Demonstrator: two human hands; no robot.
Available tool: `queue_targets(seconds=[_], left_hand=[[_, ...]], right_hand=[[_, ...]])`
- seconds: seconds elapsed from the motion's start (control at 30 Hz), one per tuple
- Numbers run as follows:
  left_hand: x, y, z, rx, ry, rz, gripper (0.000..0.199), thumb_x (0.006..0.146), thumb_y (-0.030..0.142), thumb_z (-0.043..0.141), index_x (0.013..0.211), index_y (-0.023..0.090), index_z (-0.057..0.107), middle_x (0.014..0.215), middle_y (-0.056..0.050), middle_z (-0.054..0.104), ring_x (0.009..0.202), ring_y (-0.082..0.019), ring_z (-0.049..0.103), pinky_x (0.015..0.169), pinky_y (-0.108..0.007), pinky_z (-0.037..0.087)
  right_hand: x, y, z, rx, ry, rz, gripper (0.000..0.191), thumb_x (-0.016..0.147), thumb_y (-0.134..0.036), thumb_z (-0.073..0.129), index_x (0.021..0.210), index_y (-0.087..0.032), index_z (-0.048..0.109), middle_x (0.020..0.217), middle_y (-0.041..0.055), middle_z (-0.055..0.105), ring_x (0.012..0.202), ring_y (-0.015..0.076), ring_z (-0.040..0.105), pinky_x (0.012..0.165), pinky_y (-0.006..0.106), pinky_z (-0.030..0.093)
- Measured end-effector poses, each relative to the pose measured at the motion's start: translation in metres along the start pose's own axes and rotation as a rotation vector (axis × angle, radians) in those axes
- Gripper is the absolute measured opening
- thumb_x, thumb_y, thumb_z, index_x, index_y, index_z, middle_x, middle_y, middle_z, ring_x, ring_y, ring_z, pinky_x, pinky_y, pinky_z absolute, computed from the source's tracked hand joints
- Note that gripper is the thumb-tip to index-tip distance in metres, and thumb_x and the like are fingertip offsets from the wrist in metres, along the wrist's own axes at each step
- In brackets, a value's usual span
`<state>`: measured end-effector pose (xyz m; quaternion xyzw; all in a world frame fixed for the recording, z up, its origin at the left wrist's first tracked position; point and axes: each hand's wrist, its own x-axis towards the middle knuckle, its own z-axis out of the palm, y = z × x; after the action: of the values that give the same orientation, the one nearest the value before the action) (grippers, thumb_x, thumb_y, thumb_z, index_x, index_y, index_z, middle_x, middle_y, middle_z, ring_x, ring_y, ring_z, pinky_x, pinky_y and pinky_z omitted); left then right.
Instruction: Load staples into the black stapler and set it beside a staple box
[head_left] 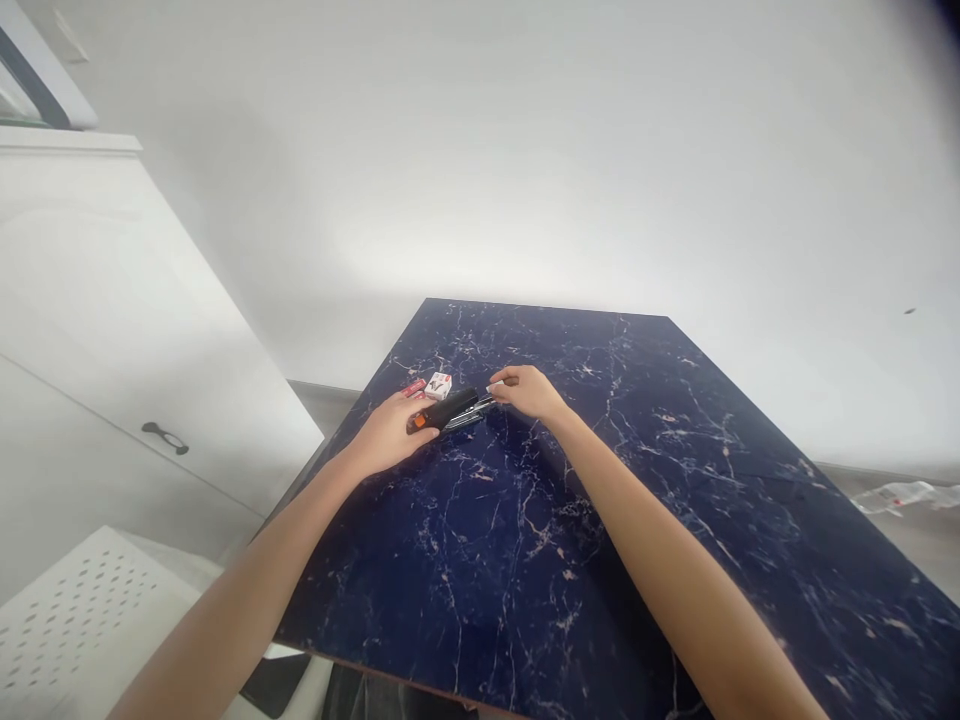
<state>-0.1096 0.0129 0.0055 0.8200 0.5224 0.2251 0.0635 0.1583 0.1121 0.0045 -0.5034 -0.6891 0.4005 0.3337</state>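
A black stapler (pixel 452 408) with an orange part lies on the dark blue marbled table, its silver rail drawn out toward the right. My left hand (pixel 394 430) is closed around its back end, the thumb by the orange part. My right hand (pixel 525 390) is just past the stapler's other end, thumb and fingers pinched together by the rail's tip. A small pale piece (pixel 491 389) shows at those fingertips, too small to name for certain. Just behind the stapler stands a small white box (pixel 438 385) with a printed picture, beside a red packet (pixel 413 388) partly hidden by my left hand.
The blue marbled table (pixel 510 560) reaches back close to a white wall (pixel 525 180). On the left is a white cabinet (pixel 112 300) with a dark handle. Below it sits a white perforated piece (pixel 75 610). Clear plastic wrapping (pixel 907 496) lies beyond the table's right edge.
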Motion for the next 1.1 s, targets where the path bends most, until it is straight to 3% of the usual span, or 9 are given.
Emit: queue_targets(seconds=[0.1, 0.27, 0.37, 0.5, 0.7, 0.87, 0.93, 1.03, 1.1], left_hand=[[0.0, -0.003, -0.007, -0.014, 0.03, 0.0, 0.036, 0.091, 0.041, 0.062, 0.124, 0.03, 0.071, 0.116, -0.007, 0.074, 0.116, -0.033, 0.062, 0.093, -0.045, 0.051], [0.001, -0.022, -0.023, 0.022, 0.256, -0.141, 0.033, 0.097, 0.04, 0.05, 0.111, 0.024, 0.076, 0.104, -0.009, 0.074, 0.099, -0.028, 0.063, 0.088, -0.044, 0.051], [0.0, -0.034, -0.018, 0.115, 0.182, -0.085, 0.028, 0.093, 0.041, 0.057, 0.1, 0.026, 0.079, 0.115, -0.01, 0.069, 0.105, -0.03, 0.061, 0.095, -0.049, 0.05], [-0.002, -0.036, -0.002, 0.214, 0.098, -0.028, 0.026, 0.095, 0.038, 0.057, 0.108, 0.031, 0.079, 0.133, -0.009, 0.062, 0.118, -0.034, 0.056, 0.101, -0.054, 0.047], [0.0, -0.026, -0.004, 0.17, 0.149, -0.003, 0.025, 0.098, 0.032, 0.055, 0.109, 0.028, 0.077, 0.13, -0.008, 0.066, 0.117, -0.032, 0.056, 0.1, -0.051, 0.047], [0.002, -0.005, -0.015, 0.069, 0.391, -0.088, 0.026, 0.102, 0.032, 0.049, 0.112, 0.023, 0.072, 0.106, -0.008, 0.073, 0.104, -0.028, 0.061, 0.09, -0.044, 0.051], [0.001, 0.007, -0.014, 0.045, 0.46, -0.04, 0.026, 0.102, 0.032, 0.05, 0.115, 0.023, 0.07, 0.107, -0.008, 0.073, 0.104, -0.026, 0.061, 0.091, -0.042, 0.051], [-0.001, 0.025, -0.009, 0.046, 0.442, 0.08, 0.023, 0.102, 0.031, 0.05, 0.112, 0.024, 0.07, 0.107, -0.006, 0.073, 0.105, -0.025, 0.061, 0.096, -0.042, 0.049], [-0.002, 0.029, -0.006, 0.034, 0.433, 0.112, 0.022, 0.101, 0.032, 0.052, 0.111, 0.024, 0.071, 0.109, -0.006, 0.072, 0.107, -0.025, 0.061, 0.098, -0.042, 0.048]], right_hand=[[-0.001, -0.002, -0.002, 0.115, -0.026, 0.073, 0.015, 0.075, -0.018, 0.078, 0.09, -0.018, 0.075, 0.076, 0.0035, 0.076, 0.071, 0.0169, 0.071, 0.079, 0.03, 0.058], [-0.002, -0.008, -0.001, 0.54, 0.042, 0.214, 0.008, 0.08, -0.012, 0.074, 0.088, -0.013, 0.072, 0.081, 0.0067, 0.073, 0.078, 0.0156, 0.071, 0.085, 0.029, 0.061], [0.0, -0.005, 0.0, 0.693, 0.062, 0.268, 0.007, 0.081, -0.009, 0.074, 0.084, -0.014, 0.07, 0.077, 0.005, 0.07, 0.076, 0.0141, 0.07, 0.084, 0.027, 0.062], [0.002, -0.001, 0.004, 0.829, 0.055, 0.287, 0.009, 0.081, -0.008, 0.072, 0.081, -0.015, 0.067, 0.077, 0.0029, 0.066, 0.078, 0.0129, 0.069, 0.088, 0.027, 0.062], [-0.005, -0.018, 0.008, 0.887, 0.033, 0.299, 0.012, 0.084, -0.008, 0.068, 0.074, -0.014, 0.065, 0.076, 0.0047, 0.064, 0.075, 0.0129, 0.066, 0.092, 0.031, 0.063], [-0.022, -0.054, 0.015, 0.751, -0.08, 0.207, 0.003, 0.086, -0.011, 0.07, 0.085, -0.01, 0.072, 0.097, 0.0137, 0.073, 0.094, 0.0198, 0.072, 0.098, 0.031, 0.061], [-0.033, -0.069, 0.024, 0.709, -0.155, 0.188, 0.008, 0.089, -0.016, 0.068, 0.086, -0.01, 0.074, 0.099, 0.0137, 0.074, 0.097, 0.02, 0.072, 0.098, 0.031, 0.06], [-0.047, -0.085, 0.042, 0.714, -0.323, 0.167, 0.015, 0.094, -0.019, 0.064, 0.087, -0.011, 0.075, 0.099, 0.0115, 0.075, 0.097, 0.0172, 0.072, 0.099, 0.029, 0.059], [-0.051, -0.087, 0.05, 0.724, -0.339, 0.184, 0.015, 0.094, -0.016, 0.062, 0.086, -0.011, 0.075, 0.097, 0.0102, 0.075, 0.094, 0.0149, 0.072, 0.099, 0.027, 0.059]])
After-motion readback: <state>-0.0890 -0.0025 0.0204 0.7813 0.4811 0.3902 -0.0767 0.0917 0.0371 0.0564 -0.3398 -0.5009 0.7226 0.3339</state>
